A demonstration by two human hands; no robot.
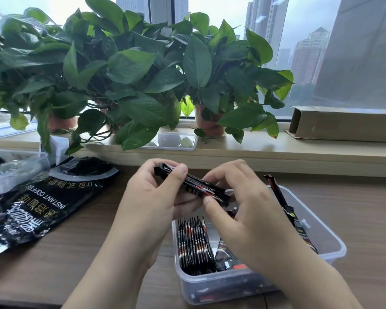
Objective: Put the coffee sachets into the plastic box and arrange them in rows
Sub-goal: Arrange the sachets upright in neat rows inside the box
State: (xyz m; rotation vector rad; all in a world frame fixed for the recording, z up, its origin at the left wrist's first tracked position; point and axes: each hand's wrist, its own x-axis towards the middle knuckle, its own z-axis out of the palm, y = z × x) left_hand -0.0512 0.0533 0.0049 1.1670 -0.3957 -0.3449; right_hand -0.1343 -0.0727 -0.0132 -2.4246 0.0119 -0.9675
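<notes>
Task partly done. Both my hands are up over the box [334,248], sharing one small stack of sachets [196,186]. Left hand [152,197] is closed on the far end of the stack, thumb on top, fingers beneath. Right hand [239,197] pinches the near end, thumb against the edge, apparently squaring it up. The stack is held clear of the box, above its far left part. In the box: one row [193,244] of sachets on edge, packed tight along the left wall, looks finished or close to it. To its right, a few loose ones [226,255] lie flat or askew on the floor, not yet in any row. One more sachet [286,208] leans tilted against the right wall, its top poking above the rim. My right forearm hides much of the box's middle, so I cannot count what sits there. Judgement: one row in, a second to form from the stack in hand plus the strays; the leaning one needs resetting. On the table to the left, the big coffee bag [38,204] lies flat and opened; whether any sachets remain inside cannot be told. A second clear tub [16,170] sits at far left, contents unclear. An empty-looking clear tray [176,140] rests on the sill under the plants [120,70].
</notes>
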